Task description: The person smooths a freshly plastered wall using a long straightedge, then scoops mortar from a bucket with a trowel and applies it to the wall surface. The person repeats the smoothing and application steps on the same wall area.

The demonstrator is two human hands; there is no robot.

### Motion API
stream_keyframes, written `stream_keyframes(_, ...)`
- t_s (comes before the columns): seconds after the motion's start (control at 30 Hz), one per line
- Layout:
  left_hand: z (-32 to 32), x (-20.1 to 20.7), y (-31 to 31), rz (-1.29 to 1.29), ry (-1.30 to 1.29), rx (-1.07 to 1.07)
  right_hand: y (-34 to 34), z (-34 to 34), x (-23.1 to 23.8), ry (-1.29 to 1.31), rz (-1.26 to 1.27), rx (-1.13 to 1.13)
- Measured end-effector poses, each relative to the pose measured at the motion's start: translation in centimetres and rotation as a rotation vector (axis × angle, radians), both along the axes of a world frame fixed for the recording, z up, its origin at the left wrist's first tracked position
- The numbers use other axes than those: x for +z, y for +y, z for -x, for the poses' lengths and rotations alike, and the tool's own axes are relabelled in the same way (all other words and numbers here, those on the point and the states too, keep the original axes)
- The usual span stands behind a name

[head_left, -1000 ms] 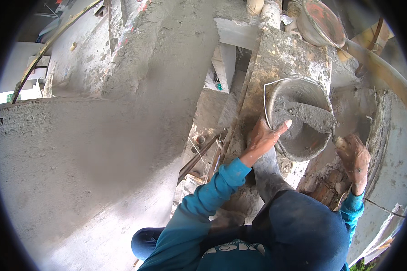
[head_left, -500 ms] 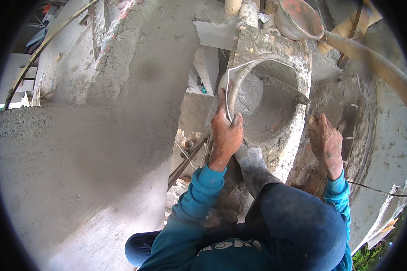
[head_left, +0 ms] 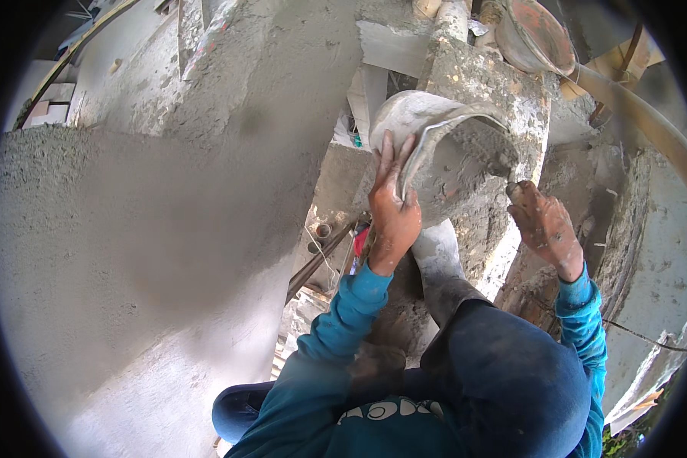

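Observation:
A grey bucket (head_left: 404, 114) lies tilted toward me on a mortar-splattered plank, its mouth facing me. Wet grey mortar (head_left: 458, 172) coats its inside. My left hand (head_left: 394, 206) grips the bucket's left rim, fingers spread over the outer wall and thumb near the lip. At the right of the mouth, my right hand (head_left: 543, 229) is closed around the handle of a trowel (head_left: 510, 174). Its blade reaches into the bucket and is mostly hidden under a lump of mortar.
The plank (head_left: 481, 84) runs away from me beneath the bucket. A second, reddish-grey bucket (head_left: 538, 38) stands at its far end beside a bamboo pole (head_left: 633, 111). A wide plastered wall (head_left: 168, 229) fills the left. My booted foot (head_left: 439, 252) rests just below the bucket.
The bucket has tipped further, showing more of its outer left side. My right hand has come nearer its mouth, and a lump of mortar now shows by the trowel. The whole view has shifted slightly.

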State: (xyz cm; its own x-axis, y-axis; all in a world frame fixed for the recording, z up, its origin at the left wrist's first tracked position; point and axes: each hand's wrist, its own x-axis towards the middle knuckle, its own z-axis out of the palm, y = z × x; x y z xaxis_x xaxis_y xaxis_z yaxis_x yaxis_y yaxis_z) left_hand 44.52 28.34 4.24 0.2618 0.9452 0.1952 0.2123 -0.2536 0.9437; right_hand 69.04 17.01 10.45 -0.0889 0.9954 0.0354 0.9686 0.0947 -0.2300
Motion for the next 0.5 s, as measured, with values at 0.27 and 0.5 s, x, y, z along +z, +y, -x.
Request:
stream_keyframes(0.27, -0.3, -0.1, -0.8, -0.026, -0.006, -0.027, 1.7, 2.5, -3.6, 0.751, 0.943, -0.35)
stream_keyframes(0.5, 2.0, 0.6, 0.4, 0.231, -0.243, 0.113, 0.5, 6.9, -6.8, 1.114, 0.713, -0.306)
